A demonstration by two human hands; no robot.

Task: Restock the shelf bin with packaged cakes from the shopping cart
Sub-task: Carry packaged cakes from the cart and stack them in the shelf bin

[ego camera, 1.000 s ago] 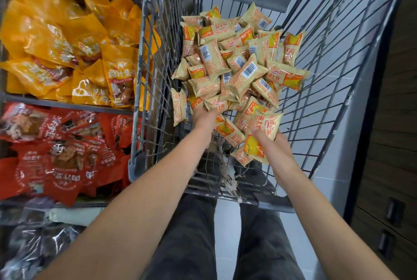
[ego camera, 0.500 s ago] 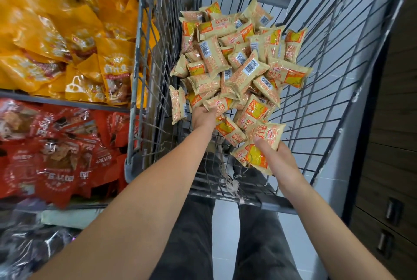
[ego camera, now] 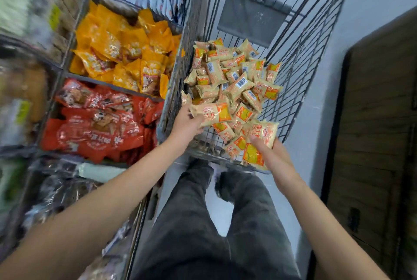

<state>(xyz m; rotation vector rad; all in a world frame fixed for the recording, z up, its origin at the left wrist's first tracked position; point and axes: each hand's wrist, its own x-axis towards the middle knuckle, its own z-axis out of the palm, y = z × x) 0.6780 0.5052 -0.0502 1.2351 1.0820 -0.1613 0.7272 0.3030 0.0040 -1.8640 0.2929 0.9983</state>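
Observation:
A heap of beige-and-orange packaged cakes [ego camera: 232,81] fills the wire shopping cart [ego camera: 291,90]. My left hand [ego camera: 187,123] grips one cake packet [ego camera: 212,114] at the near left of the heap, lifted slightly above it. My right hand [ego camera: 273,155] holds a bunch of cake packets [ego camera: 257,142] at the cart's near edge, thumb on top. The shelf bins stand to the left of the cart.
Left of the cart, wire shelf bins hold yellow snack bags [ego camera: 121,58] above and red snack bags [ego camera: 99,121] below, with blurred goods further left. A dark wooden cabinet [ego camera: 372,144] stands at the right. My legs and shoes are on the pale floor below.
My left hand has pulled a cake packet out of the heap and lifted it. My right hand has drawn its packets a little nearer. The view swung, showing more shelving.

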